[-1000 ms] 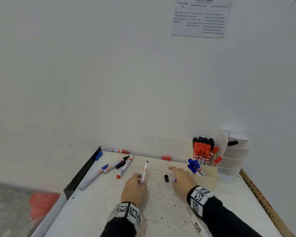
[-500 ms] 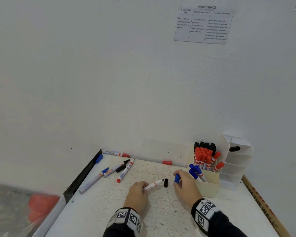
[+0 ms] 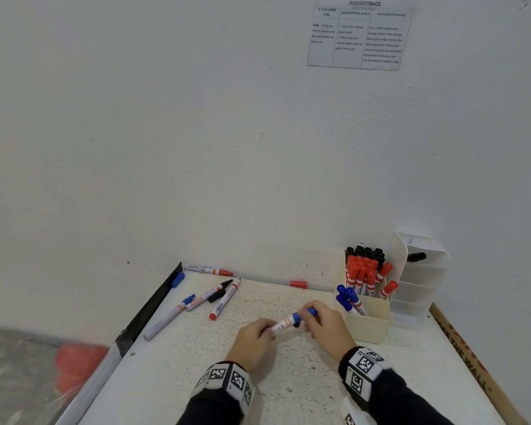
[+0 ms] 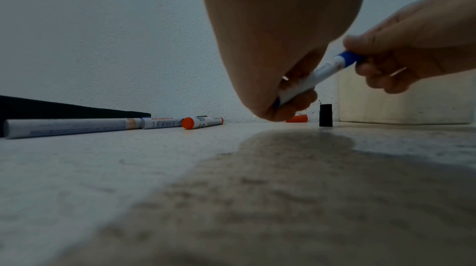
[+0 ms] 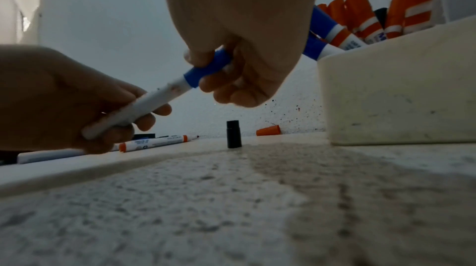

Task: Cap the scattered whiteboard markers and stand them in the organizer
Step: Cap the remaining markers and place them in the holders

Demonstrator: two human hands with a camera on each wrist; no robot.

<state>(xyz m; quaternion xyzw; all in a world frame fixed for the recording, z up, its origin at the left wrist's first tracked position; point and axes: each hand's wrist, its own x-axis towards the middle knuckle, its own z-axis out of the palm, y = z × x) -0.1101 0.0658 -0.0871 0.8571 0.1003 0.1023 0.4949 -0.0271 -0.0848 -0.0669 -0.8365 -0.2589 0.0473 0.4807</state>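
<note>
My left hand (image 3: 265, 329) grips the barrel of a white marker (image 3: 282, 325), held slanted just above the table (image 3: 288, 378). My right hand (image 3: 311, 315) pinches a blue cap (image 3: 302, 315) that sits over the marker's tip end. In the right wrist view the blue cap (image 5: 208, 68) meets the white barrel between the thumb and fingers (image 5: 224, 89). In the left wrist view the marker (image 4: 316, 74) runs from my left fingers (image 4: 296, 105) up to the right hand (image 4: 412, 46). A cream organizer box (image 3: 368, 328) stands just right of the hands, holding several red, black and blue capped markers.
A black cap (image 5: 234, 134) stands upright under the held marker. Several markers (image 3: 224, 299) lie scattered at the left, one red marker (image 3: 209, 269) along the wall. Loose blue cap (image 3: 177, 279) and red cap (image 3: 298, 284) lie near the wall. A white tiered rack (image 3: 420, 289) stands behind the box.
My left hand swung the marker from pointing away to pointing right. My right hand picked the blue cap off the table and brought it onto the marker's tip.
</note>
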